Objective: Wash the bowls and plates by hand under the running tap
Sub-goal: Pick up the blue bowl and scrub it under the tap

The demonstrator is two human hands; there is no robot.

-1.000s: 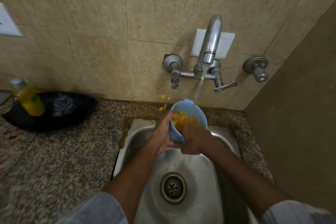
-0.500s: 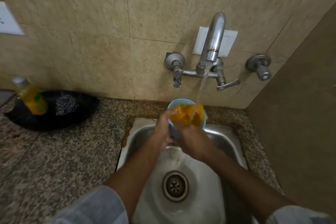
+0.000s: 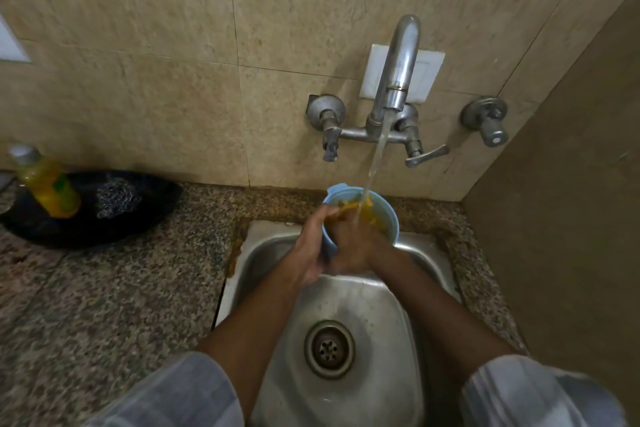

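1. The bowl (image 3: pixel 381 215), light blue, is held over the back edge of the sink (image 3: pixel 363 295), straight ahead of the person and just under the tap (image 3: pixel 398 73).
2. The left hand (image 3: pixel 313 246) grasps the bowl's left wall from outside, fingers curled round it toward the rim.
3. The right hand (image 3: pixel 355 243) lies against the near side of the bowl, its fingers reaching up over the rim into the yellow-orange residue inside; how firmly it grips I cannot tell.
4. The two hands touch each other at the bowl's near side, so neither is clearly nearer; the left carries, the right rubs.
5. The relation that matters: the bowl's mouth tilts up and toward the person, and the stream (image 3: pixel 372 170) falls into it just beyond the right fingertips.
6. The bowl's axis therefore leans back from the wall toward the hands.
7. My judgement: the residue is far from gone, so this bowl is early in its wash.
8. The next move likely calls for turning the bowl in the left hand, so that unrubbed wall comes under the stream.
9. Risk: a wet wall slipping from the left hand.
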